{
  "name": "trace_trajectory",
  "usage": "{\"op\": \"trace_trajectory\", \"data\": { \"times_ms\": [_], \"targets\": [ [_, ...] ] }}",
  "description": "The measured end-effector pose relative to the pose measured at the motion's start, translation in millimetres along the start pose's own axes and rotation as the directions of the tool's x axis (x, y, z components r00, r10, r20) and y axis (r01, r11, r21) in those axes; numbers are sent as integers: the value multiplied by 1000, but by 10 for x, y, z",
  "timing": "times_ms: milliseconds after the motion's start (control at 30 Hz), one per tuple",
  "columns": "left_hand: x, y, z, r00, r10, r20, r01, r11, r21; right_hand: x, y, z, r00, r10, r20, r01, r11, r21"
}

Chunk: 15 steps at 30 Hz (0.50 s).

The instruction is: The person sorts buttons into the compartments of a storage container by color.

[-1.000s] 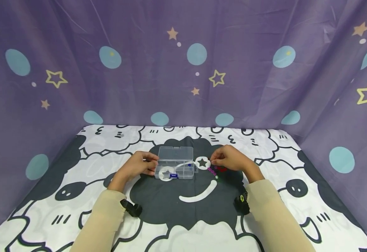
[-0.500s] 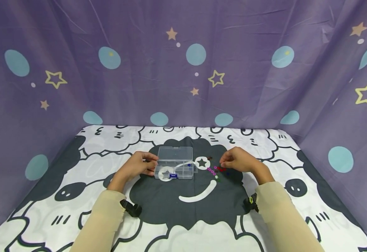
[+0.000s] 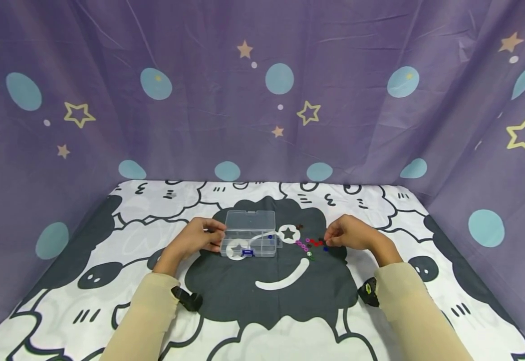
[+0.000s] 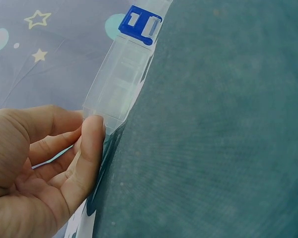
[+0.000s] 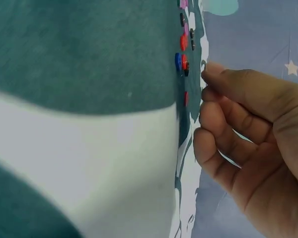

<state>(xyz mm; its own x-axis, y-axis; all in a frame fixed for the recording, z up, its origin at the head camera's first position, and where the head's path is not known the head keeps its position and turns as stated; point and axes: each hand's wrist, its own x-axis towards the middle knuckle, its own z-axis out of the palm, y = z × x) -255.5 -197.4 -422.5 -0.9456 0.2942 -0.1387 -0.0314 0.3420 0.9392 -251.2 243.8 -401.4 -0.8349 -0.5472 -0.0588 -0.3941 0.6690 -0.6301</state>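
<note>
A clear plastic compartment box (image 3: 262,248) stands with its lid (image 3: 250,219) raised. My left hand (image 3: 200,234) holds the box's left end; in the left wrist view, the thumb lies along its corner near a blue latch (image 4: 140,24). One small blue piece (image 3: 270,236) shows inside the box. To the right lie scattered buttons: pink ones (image 3: 303,245) in a slanting row, red ones (image 3: 315,242), a blue one (image 3: 326,248) and a brown one (image 3: 299,227). My right hand (image 3: 350,232) hovers at their right edge, fingers loosely bent, nothing visible between the fingertips.
A printed cloth (image 3: 271,301) with cartoon sheep covers the table. Behind it hangs a purple curtain (image 3: 226,135) with stars and dots. A green-and-white button (image 3: 309,254) lies nearest to me among the buttons.
My right hand has moved right and slightly toward me, uncovering the brown, red and blue buttons. The left hand and the box have stayed in place.
</note>
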Motion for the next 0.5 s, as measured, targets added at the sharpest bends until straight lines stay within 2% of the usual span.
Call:
{"op": "trace_trajectory", "data": {
  "times_ms": [233, 500],
  "targets": [
    [-6, -5, 7, 1000, 2, -2, -2, 1000, -12, 3, 27, 41, 998, -3, 68, 3, 1000, -5],
    [8, -11, 9, 1000, 11, 3, -11, 1000, -9, 9, 45, 54, 997, -6, 72, 9, 999, -38]
  ]
}}
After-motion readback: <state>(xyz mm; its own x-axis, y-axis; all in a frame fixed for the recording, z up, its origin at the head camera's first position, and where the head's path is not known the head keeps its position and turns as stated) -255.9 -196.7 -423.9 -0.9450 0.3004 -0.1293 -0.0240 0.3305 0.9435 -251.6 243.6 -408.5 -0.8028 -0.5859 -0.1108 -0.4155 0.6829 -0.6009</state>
